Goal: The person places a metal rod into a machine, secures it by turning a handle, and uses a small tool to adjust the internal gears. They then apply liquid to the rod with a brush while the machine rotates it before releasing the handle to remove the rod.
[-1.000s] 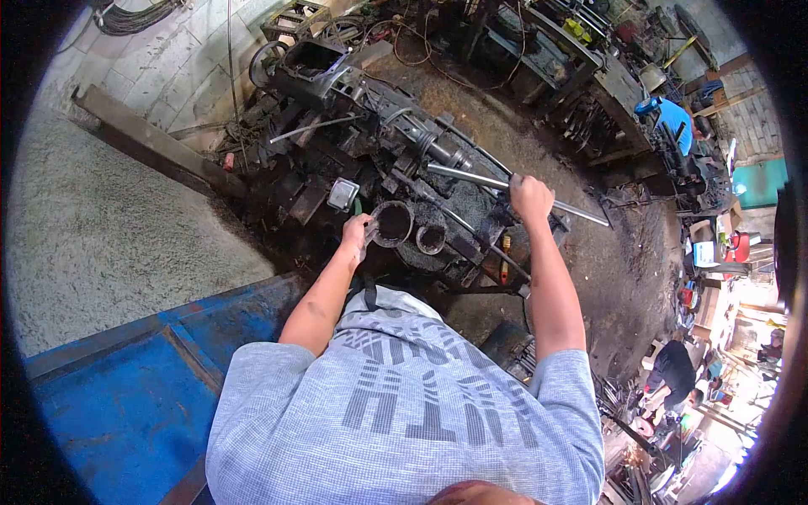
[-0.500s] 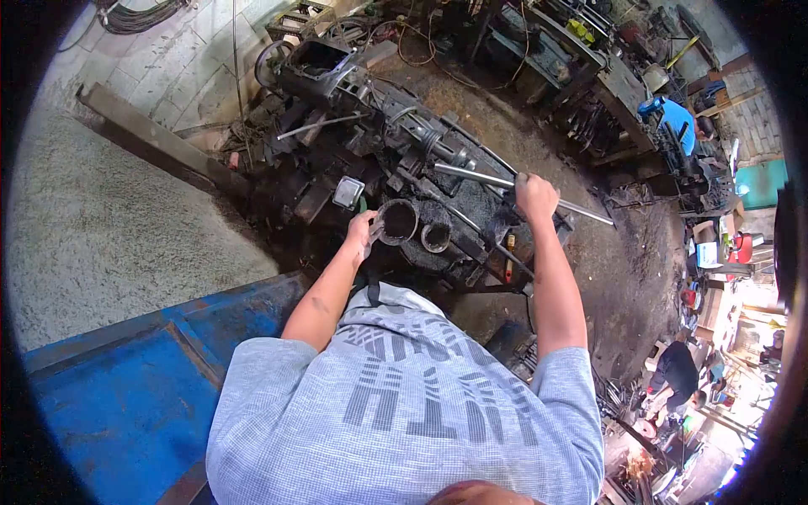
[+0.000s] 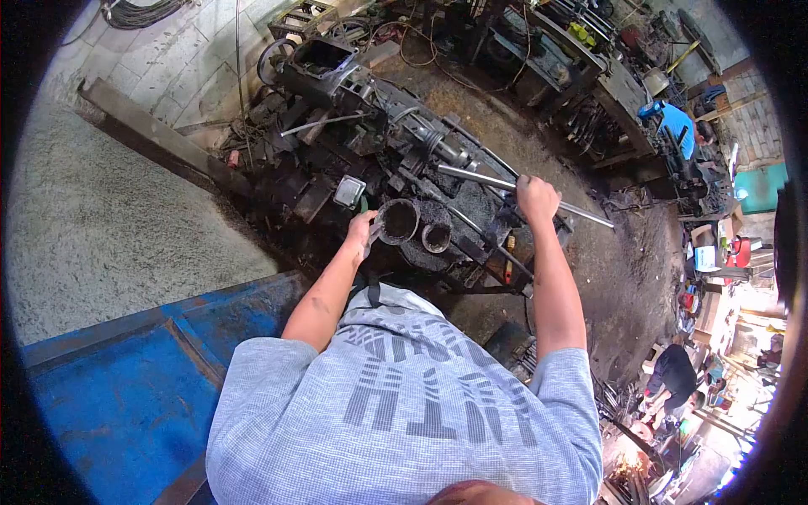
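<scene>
My right hand (image 3: pixel 537 199) is closed around a long bare metal rod (image 3: pixel 480 176), which slants across the machine and sticks out past both sides of the fist. My left hand (image 3: pixel 362 229) is at the left side of a round, open-topped metal cup (image 3: pixel 398 220); its fingers are curled, and what they grip is partly hidden. A smaller round cup (image 3: pixel 436 237) sits to the right of the first. Both stand on a greasy lathe-like machine (image 3: pixel 429 139) strewn with metal shavings. Just beyond my left hand lies a small pale rectangular box (image 3: pixel 349 191).
A blue metal sheet or tray (image 3: pixel 126 404) lies at lower left, beside a steel beam (image 3: pixel 151 135). A brush with a yellow-orange handle (image 3: pixel 509 259) rests near the machine. One person in blue (image 3: pixel 676 126) and another in dark clothes (image 3: pixel 673 374) are at the right; sparks show near the latter.
Both hands keep their places, with the rod almost unmoved. The view has shifted very slightly. Sparks at lower right look brighter.
</scene>
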